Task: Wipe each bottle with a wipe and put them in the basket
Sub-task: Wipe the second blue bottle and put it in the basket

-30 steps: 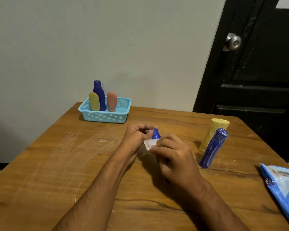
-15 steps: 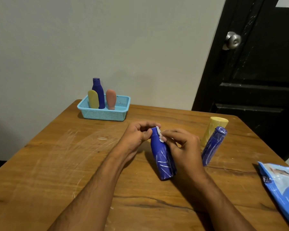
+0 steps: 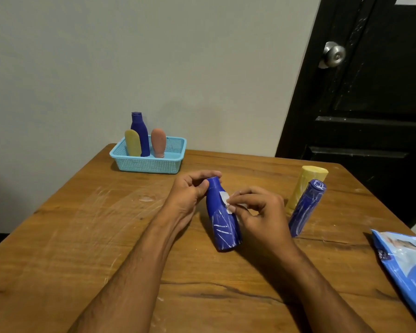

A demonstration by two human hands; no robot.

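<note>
A dark blue bottle (image 3: 222, 224) streaked with white stands on the wooden table (image 3: 82, 236) at its middle. My left hand (image 3: 190, 195) pinches its neck at the top. My right hand (image 3: 257, 212) pinches a small white wipe (image 3: 225, 199) and presses it against the bottle's upper side. At the back left, a light blue basket (image 3: 151, 163) holds a yellow bottle (image 3: 132, 143), a tall blue bottle (image 3: 139, 131) and a pinkish-brown bottle (image 3: 158, 142). To the right stand a yellow bottle (image 3: 304, 186) and a blue bottle (image 3: 305, 207).
A blue pack of wipes (image 3: 408, 267) lies at the table's right edge. A grey wall runs behind the table, and a black door (image 3: 370, 104) with a metal knob (image 3: 334, 54) stands at the back right.
The blue bottle has come out from behind my right hand and now stands upright in view. My right hand has slid the wipe from the bottle's top down its side.
</note>
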